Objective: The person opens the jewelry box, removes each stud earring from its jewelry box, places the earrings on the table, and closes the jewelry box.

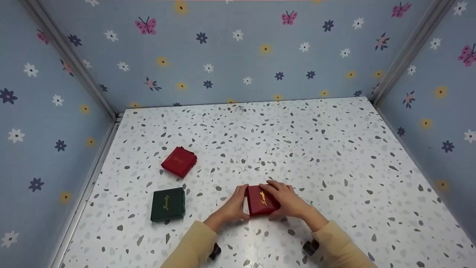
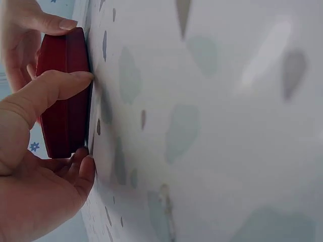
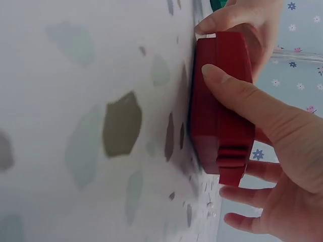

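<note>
A small red jewelry box (image 1: pixel 256 204) with gold lettering on its lid lies on the speckled table, held between two hands. My left hand (image 1: pixel 232 206) grips its left end, thumb at the near side and fingers round the far side. On the right end, my right hand (image 1: pixel 289 201) holds it with the thumb (image 3: pixel 237 93) along the near side and fingers reaching over the top and far side. A white strip shows along the box's left edge. In the right wrist view, a ribbed red tab (image 3: pixel 232 166) hangs at the box's right end.
To the left lie a dark green box (image 1: pixel 163 208) with gold "Jewelry" lettering and, farther back, another red box (image 1: pixel 178 163) set at an angle. Blue flowered panels (image 1: pixel 230 56) close off the speckled white table (image 1: pixel 334 167) at the back and both sides.
</note>
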Available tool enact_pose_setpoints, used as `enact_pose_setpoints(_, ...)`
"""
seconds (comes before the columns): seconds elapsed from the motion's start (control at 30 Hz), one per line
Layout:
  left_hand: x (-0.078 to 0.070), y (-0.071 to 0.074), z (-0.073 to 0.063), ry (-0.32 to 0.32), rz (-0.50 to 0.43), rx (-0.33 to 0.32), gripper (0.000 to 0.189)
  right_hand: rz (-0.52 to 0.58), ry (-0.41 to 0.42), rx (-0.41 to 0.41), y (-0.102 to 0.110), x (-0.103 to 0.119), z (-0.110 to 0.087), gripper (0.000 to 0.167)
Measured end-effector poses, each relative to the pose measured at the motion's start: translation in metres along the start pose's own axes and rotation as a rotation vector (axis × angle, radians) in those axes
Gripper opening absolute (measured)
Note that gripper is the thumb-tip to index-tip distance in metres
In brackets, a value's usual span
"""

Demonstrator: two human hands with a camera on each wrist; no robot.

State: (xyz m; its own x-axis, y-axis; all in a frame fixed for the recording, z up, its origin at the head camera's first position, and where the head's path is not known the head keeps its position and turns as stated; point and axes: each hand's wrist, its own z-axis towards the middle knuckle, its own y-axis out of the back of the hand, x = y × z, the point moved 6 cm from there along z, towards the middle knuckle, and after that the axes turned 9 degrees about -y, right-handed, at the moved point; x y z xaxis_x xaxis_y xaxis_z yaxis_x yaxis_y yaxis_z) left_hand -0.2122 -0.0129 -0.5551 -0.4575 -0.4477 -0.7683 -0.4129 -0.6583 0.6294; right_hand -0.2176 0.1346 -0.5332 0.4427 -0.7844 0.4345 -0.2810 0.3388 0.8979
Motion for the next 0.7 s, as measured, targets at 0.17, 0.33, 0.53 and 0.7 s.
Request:
enact_pose_setpoints(0.17,-0.002,0.001,-0.002,-0.001,-0.029,0.014,0.096,0.055,0.006,0.032,-0.003,-0.006,-0.001,0.095)
enact_pose_setpoints(0.33,-0.004,0.004,-0.002,-0.013,-0.011,0.025,0.086,0.1,0.007,0.054,-0.005,-0.01,-0.003,0.093)
enact_pose_setpoints(0.53,-0.004,0.008,-0.005,-0.004,-0.026,-0.025,0.071,0.108,-0.02,0.061,-0.007,-0.012,-0.003,0.096)
enact_pose_setpoints(0.7,-0.003,0.015,-0.008,0.008,0.012,-0.12,0.056,0.09,-0.03,0.05,-0.006,-0.013,-0.003,0.096)
